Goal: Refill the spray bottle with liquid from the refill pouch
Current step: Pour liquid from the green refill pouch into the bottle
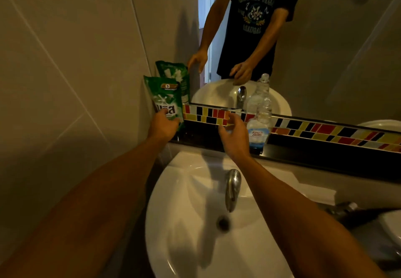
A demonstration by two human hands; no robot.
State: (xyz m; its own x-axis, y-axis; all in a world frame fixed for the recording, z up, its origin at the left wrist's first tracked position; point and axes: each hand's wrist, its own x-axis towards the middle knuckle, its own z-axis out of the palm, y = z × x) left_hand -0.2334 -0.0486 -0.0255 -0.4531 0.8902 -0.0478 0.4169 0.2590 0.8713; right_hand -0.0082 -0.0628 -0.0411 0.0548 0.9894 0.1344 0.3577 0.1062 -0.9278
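A green refill pouch (166, 98) stands upright on the dark ledge in the corner against the wall. My left hand (163, 126) is at its lower front, fingers around its bottom edge. A clear plastic bottle (260, 123) with a blue-and-white label stands on the same ledge to the right, with no spray head visible. My right hand (233, 133) hovers between pouch and bottle, fingers spread, holding nothing, a little left of the bottle.
A white sink (173, 201) with a chrome tap (232, 187) lies below the ledge. A mirror (325, 50) above a band of coloured tiles (314, 131) reflects the pouch, the bottle and me. A tiled wall (76, 71) closes the left side.
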